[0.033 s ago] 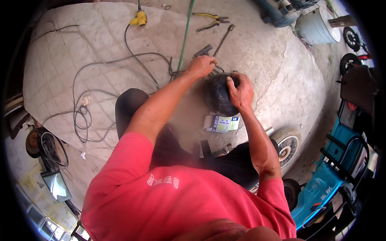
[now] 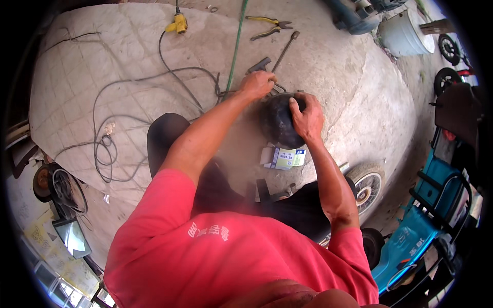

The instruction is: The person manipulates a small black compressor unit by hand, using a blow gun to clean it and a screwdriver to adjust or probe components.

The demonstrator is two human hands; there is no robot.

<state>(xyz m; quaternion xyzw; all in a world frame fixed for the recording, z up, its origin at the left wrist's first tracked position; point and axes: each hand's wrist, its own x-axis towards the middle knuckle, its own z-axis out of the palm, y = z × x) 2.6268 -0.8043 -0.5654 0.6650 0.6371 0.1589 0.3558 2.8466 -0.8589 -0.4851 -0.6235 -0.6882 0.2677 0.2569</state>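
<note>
My right hand grips a rounded black rubber object, perhaps an inner tube, with the thumb over its near face and fingers along its top. My left hand is curled just above and left of it, beside some dark cord; what its fingers hold is too small to make out. A dark tool lies behind the left hand, and a metal bar extends beyond it. Yellow-and-black pliers lie farther away. An open cardboard box sits just below the rubber object.
A yellow socket block, looping cables and a green hose lie on the concrete. At right are a spoked wheel, a blue vehicle, a white bucket and dark machinery; a mirror stands lower left.
</note>
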